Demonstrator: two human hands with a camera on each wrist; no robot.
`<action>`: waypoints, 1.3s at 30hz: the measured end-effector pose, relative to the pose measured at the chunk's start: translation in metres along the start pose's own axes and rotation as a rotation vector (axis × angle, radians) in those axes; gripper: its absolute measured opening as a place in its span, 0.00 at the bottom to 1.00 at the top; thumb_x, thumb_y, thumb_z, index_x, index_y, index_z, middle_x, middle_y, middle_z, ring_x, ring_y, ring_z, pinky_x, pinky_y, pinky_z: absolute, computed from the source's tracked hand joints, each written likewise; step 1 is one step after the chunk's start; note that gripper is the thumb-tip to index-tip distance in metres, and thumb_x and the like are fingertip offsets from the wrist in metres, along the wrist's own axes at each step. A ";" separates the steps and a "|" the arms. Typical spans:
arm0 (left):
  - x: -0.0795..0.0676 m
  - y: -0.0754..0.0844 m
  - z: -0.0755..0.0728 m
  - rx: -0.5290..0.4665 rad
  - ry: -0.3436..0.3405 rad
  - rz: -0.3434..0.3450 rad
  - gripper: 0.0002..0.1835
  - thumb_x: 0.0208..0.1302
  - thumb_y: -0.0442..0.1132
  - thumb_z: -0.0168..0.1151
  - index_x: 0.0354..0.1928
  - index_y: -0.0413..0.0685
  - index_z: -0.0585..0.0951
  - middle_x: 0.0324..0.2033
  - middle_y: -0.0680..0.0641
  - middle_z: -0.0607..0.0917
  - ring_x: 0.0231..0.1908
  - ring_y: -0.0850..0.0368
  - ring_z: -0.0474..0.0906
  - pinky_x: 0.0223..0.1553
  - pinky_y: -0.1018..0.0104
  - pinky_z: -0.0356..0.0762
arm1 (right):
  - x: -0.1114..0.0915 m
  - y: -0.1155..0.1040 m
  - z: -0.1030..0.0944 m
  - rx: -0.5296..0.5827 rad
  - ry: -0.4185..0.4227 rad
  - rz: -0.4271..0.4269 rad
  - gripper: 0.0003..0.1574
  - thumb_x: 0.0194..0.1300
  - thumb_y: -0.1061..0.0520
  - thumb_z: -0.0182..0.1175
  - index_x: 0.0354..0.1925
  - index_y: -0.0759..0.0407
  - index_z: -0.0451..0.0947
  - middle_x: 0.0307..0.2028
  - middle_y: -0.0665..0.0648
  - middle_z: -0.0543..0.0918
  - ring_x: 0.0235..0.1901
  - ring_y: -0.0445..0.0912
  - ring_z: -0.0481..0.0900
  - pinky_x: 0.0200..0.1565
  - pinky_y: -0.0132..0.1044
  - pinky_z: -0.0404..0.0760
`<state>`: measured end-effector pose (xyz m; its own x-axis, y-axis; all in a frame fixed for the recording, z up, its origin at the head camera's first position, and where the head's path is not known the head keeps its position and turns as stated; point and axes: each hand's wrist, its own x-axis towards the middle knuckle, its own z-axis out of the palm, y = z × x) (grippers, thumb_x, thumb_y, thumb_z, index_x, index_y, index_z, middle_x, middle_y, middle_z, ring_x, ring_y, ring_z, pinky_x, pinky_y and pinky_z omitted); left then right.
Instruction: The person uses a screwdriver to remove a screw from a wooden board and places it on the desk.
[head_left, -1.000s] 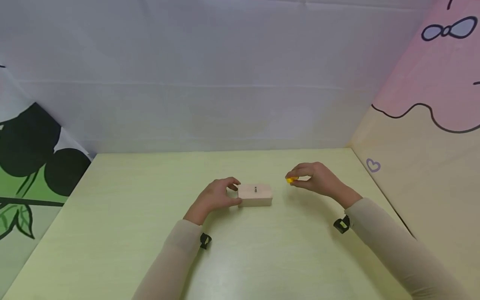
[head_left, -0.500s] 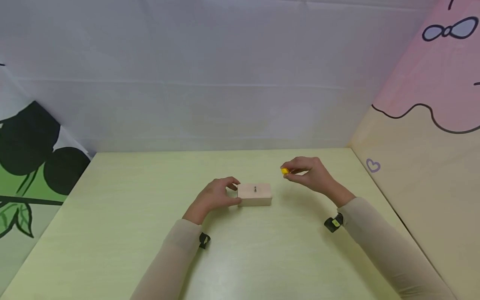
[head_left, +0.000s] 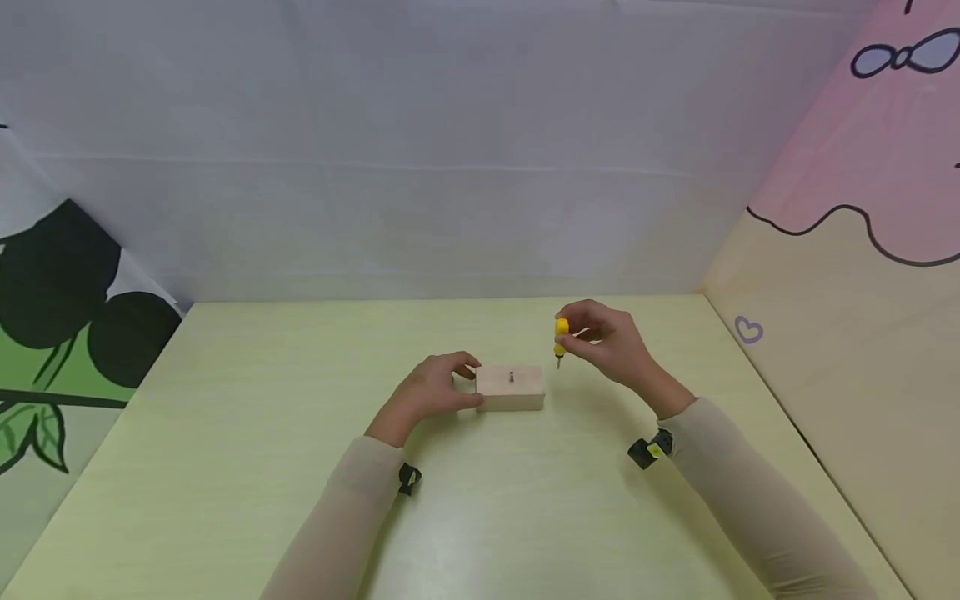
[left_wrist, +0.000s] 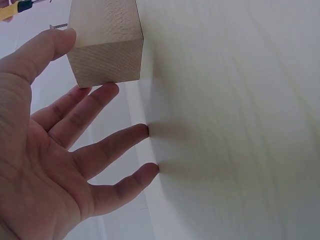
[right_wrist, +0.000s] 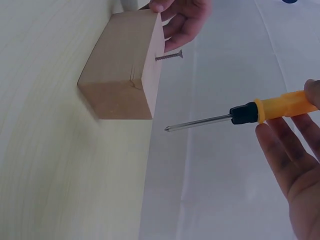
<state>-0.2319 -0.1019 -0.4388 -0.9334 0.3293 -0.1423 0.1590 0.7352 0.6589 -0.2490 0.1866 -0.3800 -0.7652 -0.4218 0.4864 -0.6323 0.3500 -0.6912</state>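
Note:
On the table lies a pale wooden block (head_left: 498, 400). A metal screw (right_wrist: 170, 56) stands up out of its top face, with much of the shank showing. My left hand (head_left: 429, 390) holds the block's left end, thumb on the near side and fingertips at the far edge; two other fingers (left_wrist: 112, 150) stretch down to the tabletop. To the right of the block and higher up, my right hand (head_left: 613, 343) grips a screwdriver (right_wrist: 272, 108) by its yellow handle. Its cross-shaped tip points downward in the head view, apart from the screw.
The light yellow-green table (head_left: 300, 517) ends at a pale grey back wall (head_left: 420, 225). A painted panel (head_left: 840, 350) with a heart drawing borders the right side, and a green and black pattern (head_left: 60, 292) the left. Each wrist carries a small dark camera.
My right hand has moved left and up, turning the screwdriver so its shaft now shows, pointing down. The left hand and the block have stayed in place.

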 end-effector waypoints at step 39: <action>0.003 -0.002 0.001 -0.001 0.013 -0.004 0.25 0.52 0.51 0.70 0.54 0.60 0.77 0.49 0.53 0.85 0.50 0.52 0.78 0.51 0.55 0.75 | 0.017 -0.028 0.044 0.187 0.135 -0.076 0.19 0.57 0.76 0.61 0.49 0.70 0.73 0.35 0.68 0.82 0.32 0.47 0.83 0.34 0.31 0.84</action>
<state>-0.2347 -0.1013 -0.4415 -0.9384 0.3182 -0.1351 0.1548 0.7362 0.6589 -0.2391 0.1327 -0.3756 -0.7333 -0.3211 0.5993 -0.6650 0.1550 -0.7306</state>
